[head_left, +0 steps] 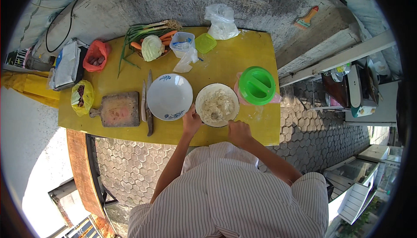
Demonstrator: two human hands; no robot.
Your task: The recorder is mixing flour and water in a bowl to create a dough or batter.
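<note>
A white bowl (199,104) filled with pale shredded food sits near the front edge of the yellow table (226,60). My left hand (191,121) grips the bowl's left rim. At the bowl's near rim, my right hand (239,132) rests with curled fingers on the table edge; whether it holds anything cannot be made out. Left of this bowl stands an empty white bowl with blue flower marks (170,97).
Two knives (147,103) lie beside a wooden cutting board (116,109). A pink jar with a green lid (257,86) stands right of the bowls. At the back are a basket of cabbage, carrots and green onions (150,42), a plastic tub (182,43), a green lid (205,43) and bags.
</note>
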